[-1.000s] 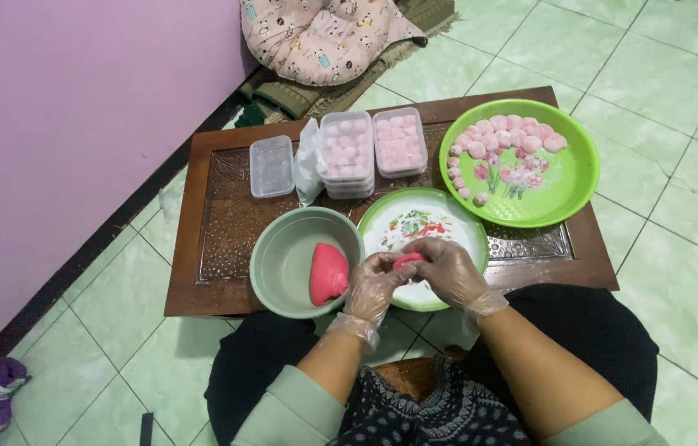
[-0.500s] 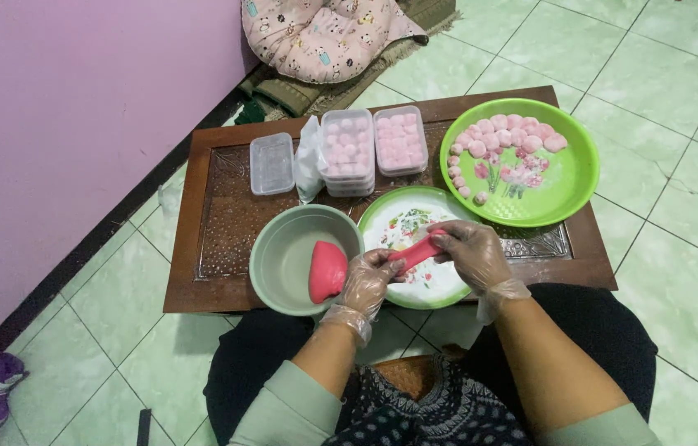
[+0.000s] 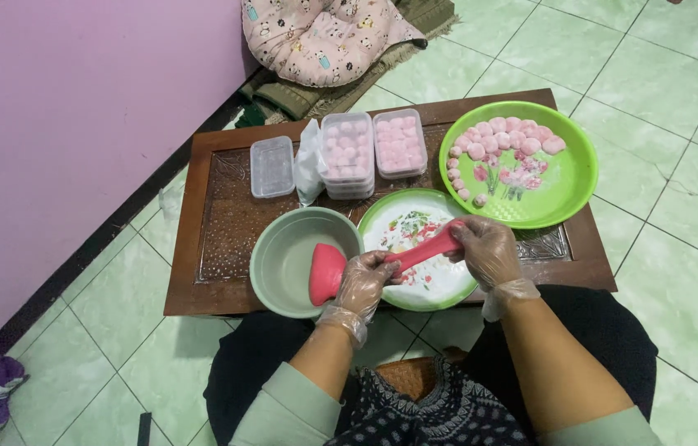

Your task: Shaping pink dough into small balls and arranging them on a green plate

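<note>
**Packages on the low wooden table**

Three clear plastic boxes stood in a row along the table's far edge. The empty lidded box (image 3: 271, 166), small and rectangular, sat at the left. Beside it lay a crumpled clear plastic bag (image 3: 308, 162). The stacked boxes (image 3: 346, 154) and the single box (image 3: 399, 142) to their right held pale pink balls. No labels, signs or screens were visible.

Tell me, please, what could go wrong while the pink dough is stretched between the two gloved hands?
The dough strip looks thin between the left hand and right hand, so it may tear. It hangs over the white plate near the table's front edge; a torn piece might fall onto the lap.
</note>
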